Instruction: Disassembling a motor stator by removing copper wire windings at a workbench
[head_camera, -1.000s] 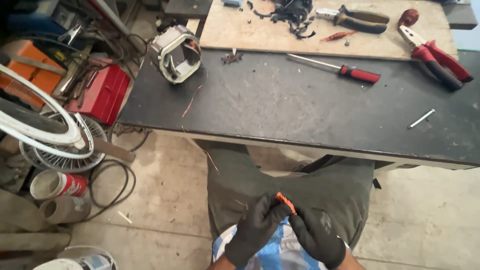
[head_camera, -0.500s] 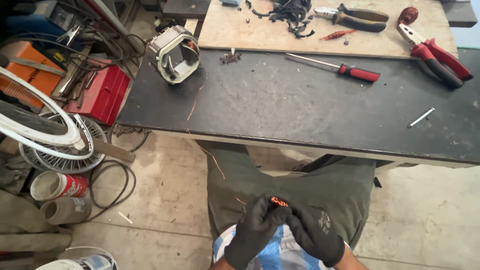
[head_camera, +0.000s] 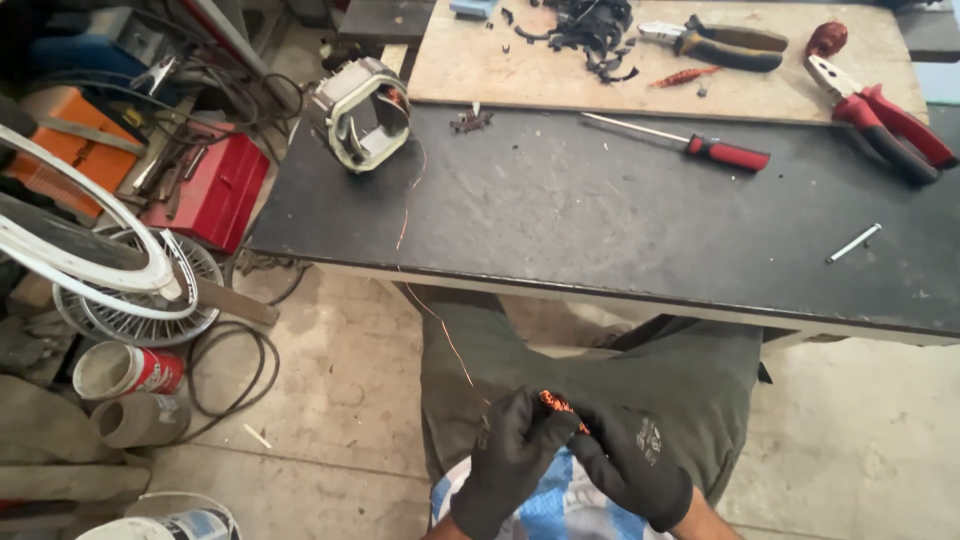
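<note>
Over the lap, left hand (head_camera: 510, 455) and right hand (head_camera: 625, 462) both pinch a copper wire coil (head_camera: 556, 406); fingertips meet.

Bench top (head_camera: 620, 230) middle lay open; screwdriver (head_camera: 690, 145), red pliers (head_camera: 885, 120), motor stator (head_camera: 360, 112) crowded its far edge. Floor left was blocked by fan guard (head_camera: 130, 290), red box (head_camera: 215, 185).

Red-handled screwdriver (head_camera: 690, 145) near the dark workbench's (head_camera: 600, 220) back edge, red pliers (head_camera: 880, 120) at its right corner, small metal rod (head_camera: 853, 243) by the right edge, red toolbox (head_camera: 215, 190) on the floor left
</note>
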